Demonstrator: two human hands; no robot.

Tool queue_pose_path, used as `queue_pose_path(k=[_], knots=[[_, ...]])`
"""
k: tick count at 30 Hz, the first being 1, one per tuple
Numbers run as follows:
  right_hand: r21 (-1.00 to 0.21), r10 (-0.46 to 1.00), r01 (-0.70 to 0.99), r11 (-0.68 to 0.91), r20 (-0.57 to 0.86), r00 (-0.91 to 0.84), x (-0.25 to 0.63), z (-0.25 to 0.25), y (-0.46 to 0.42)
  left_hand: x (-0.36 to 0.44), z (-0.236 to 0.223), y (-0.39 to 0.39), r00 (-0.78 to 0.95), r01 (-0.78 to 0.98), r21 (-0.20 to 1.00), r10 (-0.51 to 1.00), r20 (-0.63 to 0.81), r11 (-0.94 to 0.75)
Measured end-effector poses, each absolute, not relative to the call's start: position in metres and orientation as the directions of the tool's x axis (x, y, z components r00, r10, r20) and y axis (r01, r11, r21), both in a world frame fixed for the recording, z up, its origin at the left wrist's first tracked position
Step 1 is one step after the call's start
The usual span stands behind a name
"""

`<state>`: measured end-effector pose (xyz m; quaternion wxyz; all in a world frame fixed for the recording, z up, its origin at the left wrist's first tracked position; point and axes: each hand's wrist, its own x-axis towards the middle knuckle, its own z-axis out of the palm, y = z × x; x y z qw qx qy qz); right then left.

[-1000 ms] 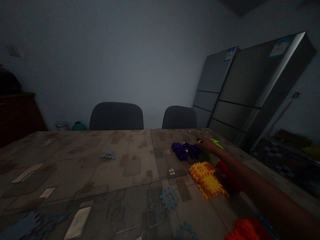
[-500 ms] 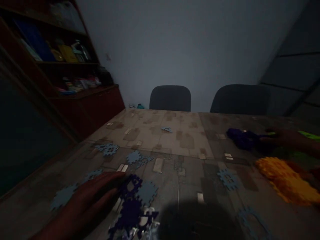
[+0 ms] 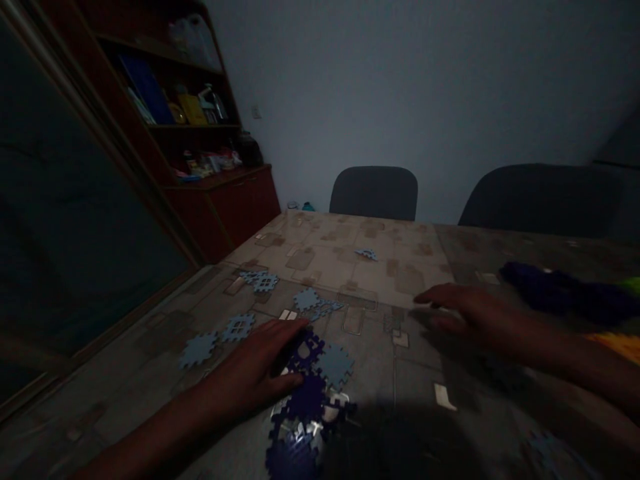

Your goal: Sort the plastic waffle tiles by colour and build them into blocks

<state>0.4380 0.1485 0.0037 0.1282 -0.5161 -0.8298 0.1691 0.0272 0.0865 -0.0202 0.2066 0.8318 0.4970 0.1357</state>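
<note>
Dark purple interlocking foam-like pieces with toothed edges (image 3: 307, 397) lie together near the table's front, joined or overlapping. My left hand (image 3: 255, 363) rests at their left side, thumb and fingers apart, fingertips at the upper purple piece. A light blue square piece (image 3: 335, 365) touches their right side. My right hand (image 3: 465, 313) hovers over the table to the right, fingers stretched and nothing visible in them. Several more light blue pieces lie around, among them a square one (image 3: 199, 350) and a window-like one (image 3: 239, 327) left of my left hand.
A purple pile (image 3: 555, 290) and an orange pile (image 3: 617, 343) sit at the right. One small blue piece (image 3: 367, 254) lies farther back. Two grey chairs (image 3: 374, 193) stand behind the patterned table. A red-brown cabinet (image 3: 235, 207) is at the left. The room is dim.
My right hand has left the piles at the right and moved left over the table. The view has turned right. My left hand stays by the purple pieces.
</note>
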Motion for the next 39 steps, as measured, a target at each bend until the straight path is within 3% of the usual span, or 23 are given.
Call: queue_pose_path(k=[1,4,9,20,26,31,39], knots=[[-0.441,0.823,0.737,0.512,0.006,-0.568,0.408,0.003,0.137,0.03,-0.021,0.089,0.49,0.757,0.489,0.871,0.012,-0.433],[-0.51,0.666,0.56,0.653,0.036,-0.745,0.341,0.002,0.111,0.032,-0.025,0.095,0.507,0.724,0.524,0.861,0.038,-0.449],[-0.485,0.52,0.449,0.75,0.015,-0.854,0.3,0.002,0.102,0.02,-0.028,0.096,0.514,0.68,0.542,0.848,0.129,-0.494],[-0.58,0.656,0.498,0.645,0.087,-0.749,0.279,-0.004,0.13,-0.008,-0.02,0.109,0.373,0.597,0.725,0.919,0.128,-0.343],[-0.558,0.652,0.51,0.655,0.075,-0.755,0.25,-0.008,0.133,-0.017,-0.024,0.111,0.293,0.648,0.693,0.943,0.158,-0.317],[-0.435,0.655,0.609,0.663,-0.057,-0.754,0.232,-0.008,0.139,-0.017,-0.031,0.108,0.329,0.697,0.625,0.931,0.157,-0.352],[-0.348,0.61,0.58,0.737,-0.03,-0.792,0.231,-0.008,0.148,-0.005,-0.03,0.104,0.396,0.707,0.579,0.906,0.152,-0.406]])
